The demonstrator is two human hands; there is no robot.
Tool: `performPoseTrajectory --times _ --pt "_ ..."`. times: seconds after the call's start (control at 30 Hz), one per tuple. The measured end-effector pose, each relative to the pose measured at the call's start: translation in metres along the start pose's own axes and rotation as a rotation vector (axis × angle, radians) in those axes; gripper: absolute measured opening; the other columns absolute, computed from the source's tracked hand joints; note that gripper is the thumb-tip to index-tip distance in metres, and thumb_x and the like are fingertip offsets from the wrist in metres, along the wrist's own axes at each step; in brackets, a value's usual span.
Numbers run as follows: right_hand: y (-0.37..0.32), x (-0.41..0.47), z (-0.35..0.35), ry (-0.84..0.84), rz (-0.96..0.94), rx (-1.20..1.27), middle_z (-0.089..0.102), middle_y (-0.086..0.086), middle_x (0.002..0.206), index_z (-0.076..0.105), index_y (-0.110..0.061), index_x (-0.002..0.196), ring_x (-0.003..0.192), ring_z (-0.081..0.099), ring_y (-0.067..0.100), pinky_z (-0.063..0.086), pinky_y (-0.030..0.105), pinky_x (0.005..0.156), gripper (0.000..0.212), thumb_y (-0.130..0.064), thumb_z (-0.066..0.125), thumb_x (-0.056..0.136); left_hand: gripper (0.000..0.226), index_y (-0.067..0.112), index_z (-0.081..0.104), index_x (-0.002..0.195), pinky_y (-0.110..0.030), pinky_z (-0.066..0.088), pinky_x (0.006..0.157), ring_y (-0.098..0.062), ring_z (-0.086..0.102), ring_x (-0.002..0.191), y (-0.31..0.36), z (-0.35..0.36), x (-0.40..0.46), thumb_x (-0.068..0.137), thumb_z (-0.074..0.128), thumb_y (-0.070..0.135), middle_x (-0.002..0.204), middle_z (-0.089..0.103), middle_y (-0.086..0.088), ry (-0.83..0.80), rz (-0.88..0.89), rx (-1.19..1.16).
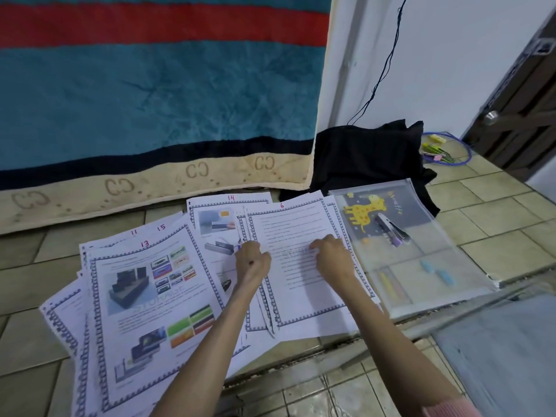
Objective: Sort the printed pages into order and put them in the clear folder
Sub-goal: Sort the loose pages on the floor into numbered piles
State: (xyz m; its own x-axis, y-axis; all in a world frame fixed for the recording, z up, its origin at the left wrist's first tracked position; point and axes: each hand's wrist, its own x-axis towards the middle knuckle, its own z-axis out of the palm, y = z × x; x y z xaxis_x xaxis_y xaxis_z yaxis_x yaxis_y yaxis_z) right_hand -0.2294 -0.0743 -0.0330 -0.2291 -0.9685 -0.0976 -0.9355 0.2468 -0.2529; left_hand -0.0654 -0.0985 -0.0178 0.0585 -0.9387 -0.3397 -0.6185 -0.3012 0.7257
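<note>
while both hands' grip rests uncurled on page 6 (296,266), clear folder (421,266) holds giraffe notebook (361,210), stapler (391,228).

Printed pages lie fanned on the tiled floor (496,212): the page marked 13 (150,299) tops the left heap, the page marked 14 (216,221) lies behind it, and the page marked 6 (298,266) lies to their right. Just right of page 6 lies the clear folder (421,260), with a stapler (391,230) on it. Behind the folder sits a heap of cloth (367,158), and a blanket (150,100) hangs behind the pages.

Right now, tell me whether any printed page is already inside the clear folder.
No: the clear folder holds only stationery, and the pages lie spread on the floor.
</note>
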Motion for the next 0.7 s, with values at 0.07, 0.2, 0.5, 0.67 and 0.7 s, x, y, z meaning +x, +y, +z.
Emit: performPoseTrajectory --times 0.07,0.2,0.5,0.67,0.7 --pt "-0.006 -0.006 0.005 -0.036 -0.060 -0.080 0.046 0.012 0.130 0.047 -0.011 0.131 0.121 0.041 0.029 0.044 0.038 0.091 0.048 0.005 0.036 0.088 0.012 0.005 0.059 0.087 -0.027 0.045 0.081 -0.023 0.054 0.096 0.004 0.001 -0.001 0.088 0.047 0.006 0.103 0.061 -0.011 0.006 -0.008 -0.036" --pt "-0.005 -0.012 0.009 -0.048 -0.090 -0.189 0.043 0.012 0.134 0.041 -0.010 0.135 0.123 0.037 0.030 0.039 0.038 0.095 0.048 0.000 0.033 0.088 0.011 0.001 0.049 0.096 -0.033 0.047 0.086 -0.032 0.055 0.106 0.011 0.003 0.001 0.088 0.043 0.003 0.103 0.057 -0.015 0.042 -0.058 -0.039" --pt "-0.014 -0.012 -0.029 -0.250 -0.029 0.532 0.053 0.019 0.133 0.021 -0.020 0.145 0.124 0.048 0.033 0.035 0.038 0.101 0.049 -0.040 0.028 0.100 0.022 0.004 0.059 0.107 -0.023 0.042 0.083 -0.020 0.057 0.099 0.019 -0.003 -0.004 0.093 0.053 0.019 0.101 0.061 -0.006 0.110 -0.021 -0.264" --pt "-0.015 -0.018 -0.037 -0.270 0.041 0.727 0.056 0.016 0.131 -0.012 -0.036 0.146 0.121 0.053 0.031 0.035 0.037 0.103 0.077 -0.052 0.042 0.093 0.030 0.017 0.065 0.108 -0.014 0.043 0.077 -0.015 0.058 0.101 0.033 0.010 -0.022 0.099 0.038 0.026 0.104 0.064 0.006 -0.113 0.165 -0.278" --pt "-0.014 -0.017 -0.033 -0.204 0.016 0.721 0.061 0.018 0.122 -0.018 -0.037 0.144 0.108 0.060 0.032 0.041 0.038 0.098 0.083 -0.043 0.048 0.094 0.030 0.015 0.065 0.112 -0.018 0.043 0.088 -0.016 0.057 0.109 0.034 0.015 -0.023 0.098 0.038 0.020 0.114 0.064 0.002 -0.178 0.167 -0.333"
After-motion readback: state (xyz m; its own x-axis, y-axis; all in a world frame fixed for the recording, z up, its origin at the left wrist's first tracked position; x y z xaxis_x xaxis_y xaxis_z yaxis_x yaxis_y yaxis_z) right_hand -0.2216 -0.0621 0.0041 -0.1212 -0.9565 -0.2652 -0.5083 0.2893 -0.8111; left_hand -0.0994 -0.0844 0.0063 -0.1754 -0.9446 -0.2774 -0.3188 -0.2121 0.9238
